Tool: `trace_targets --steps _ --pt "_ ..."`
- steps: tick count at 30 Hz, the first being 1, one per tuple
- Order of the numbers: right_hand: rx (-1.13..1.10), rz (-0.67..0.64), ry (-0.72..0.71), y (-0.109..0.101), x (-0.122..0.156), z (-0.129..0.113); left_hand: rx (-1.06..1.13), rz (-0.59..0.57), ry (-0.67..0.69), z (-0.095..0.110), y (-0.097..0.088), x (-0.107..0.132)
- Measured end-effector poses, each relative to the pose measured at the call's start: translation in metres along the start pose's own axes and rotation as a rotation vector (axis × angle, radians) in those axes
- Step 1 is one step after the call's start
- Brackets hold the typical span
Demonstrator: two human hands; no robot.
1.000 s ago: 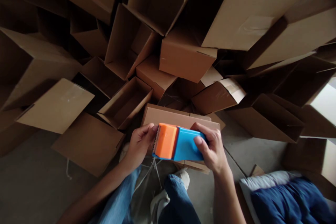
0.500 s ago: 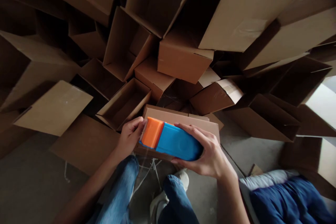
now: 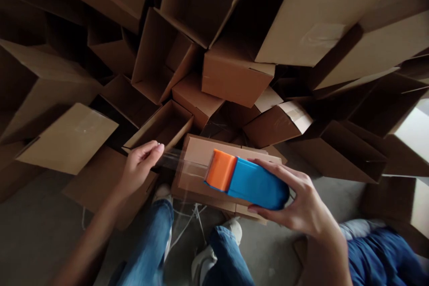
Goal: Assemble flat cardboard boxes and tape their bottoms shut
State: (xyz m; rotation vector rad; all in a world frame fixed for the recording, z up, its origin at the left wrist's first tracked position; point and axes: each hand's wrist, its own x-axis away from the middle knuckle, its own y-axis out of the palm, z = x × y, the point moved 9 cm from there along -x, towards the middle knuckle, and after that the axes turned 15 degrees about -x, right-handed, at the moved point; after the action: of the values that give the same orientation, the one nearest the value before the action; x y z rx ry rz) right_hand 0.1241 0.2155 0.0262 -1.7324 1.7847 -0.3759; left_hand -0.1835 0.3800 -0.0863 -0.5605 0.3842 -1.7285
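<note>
My right hand (image 3: 295, 199) is wrapped round a blue and orange packing tape dispenser (image 3: 258, 183), its orange end pointing left. My left hand (image 3: 142, 163) pinches the loose end of a strip of clear tape (image 3: 174, 159), which stretches across from the dispenser. Beneath the dispenser lies a closed cardboard box (image 3: 194, 147), its flat top facing up. The dispenser covers part of that box. Whether the tape touches the cardboard I cannot tell.
Open cardboard boxes (image 3: 228, 78) are heaped ahead and to both sides. White string (image 3: 196, 214) lies on the grey floor between my feet (image 3: 234, 230). At the lower right is a dark blue cushion-like thing (image 3: 382, 254).
My hands have moved apart, the left to the left and the right with the dispenser to the right. A length of clear tape now spans the gap between them.
</note>
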Motion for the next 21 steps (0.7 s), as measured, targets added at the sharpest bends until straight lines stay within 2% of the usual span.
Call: trace_targets --steps 3,5,8,12,16,21 --pt "0.030 0.022 -0.008 -0.015 0.005 0.003 0.024 0.076 0.052 -0.005 -0.026 -0.010" --pt "0.037 0.023 -0.006 -0.021 0.008 0.005 0.029 0.070 0.053 -0.012 -0.032 -0.015" --pt "0.035 -0.010 0.014 -0.021 0.010 0.009 0.058 0.029 0.032 -0.029 -0.024 -0.019" --pt "0.025 -0.047 0.063 -0.014 0.011 0.013 0.054 -0.039 0.048 -0.047 -0.003 -0.019" --pt "0.026 -0.057 0.079 -0.008 0.011 0.012 0.013 -0.052 0.050 -0.058 0.005 -0.018" --pt "0.003 -0.064 0.117 -0.006 0.009 0.014 -0.049 -0.079 -0.009 -0.068 0.014 -0.021"
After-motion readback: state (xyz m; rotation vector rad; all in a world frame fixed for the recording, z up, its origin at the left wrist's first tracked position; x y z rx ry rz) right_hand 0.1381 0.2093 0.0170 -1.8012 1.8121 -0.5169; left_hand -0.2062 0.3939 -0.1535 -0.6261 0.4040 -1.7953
